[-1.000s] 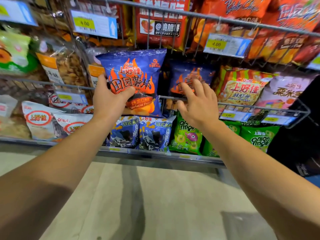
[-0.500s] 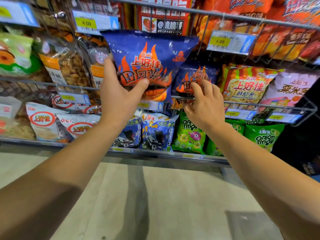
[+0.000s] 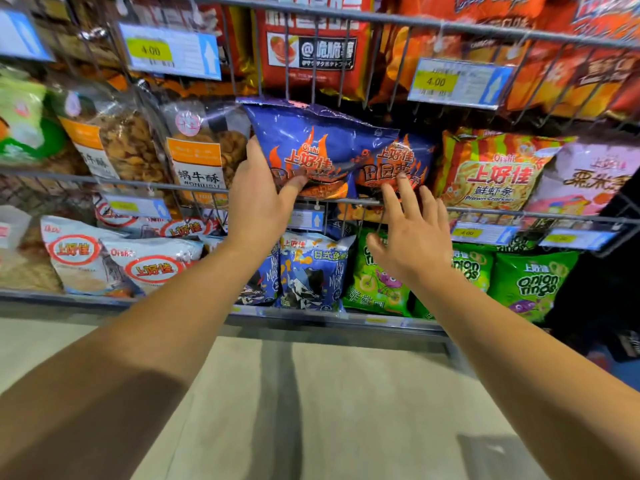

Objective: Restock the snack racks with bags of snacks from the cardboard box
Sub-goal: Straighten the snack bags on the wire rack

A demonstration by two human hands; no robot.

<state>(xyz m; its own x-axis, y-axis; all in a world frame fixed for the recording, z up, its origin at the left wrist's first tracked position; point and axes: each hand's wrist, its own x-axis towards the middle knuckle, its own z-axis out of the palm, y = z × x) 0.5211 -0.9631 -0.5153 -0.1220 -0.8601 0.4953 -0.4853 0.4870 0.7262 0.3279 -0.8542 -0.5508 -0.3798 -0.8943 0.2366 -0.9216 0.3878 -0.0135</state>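
A blue snack bag with orange flames (image 3: 311,140) leans tilted over the front rail of the middle wire rack (image 3: 156,183). My left hand (image 3: 258,199) grips its lower left part, thumb across the front. A matching blue bag (image 3: 408,161) stands in the rack just to the right, partly overlapped by the held one. My right hand (image 3: 412,230) has spread, straight fingers, and the fingertips touch that second bag at the rail. No cardboard box is in view.
Clear bags of brown biscuits (image 3: 197,150) fill the rack to the left and a striped prawn cracker bag (image 3: 495,168) stands to the right. Green onion ring bags (image 3: 530,282) and blue-white bags (image 3: 311,268) line the bottom shelf. Red bags hang in the upper rack (image 3: 311,46).
My left hand lifted the blue bag from in front of the rail, raised it, then moved it right and back into the rack beside the matching bag. My right hand stayed at the rail.
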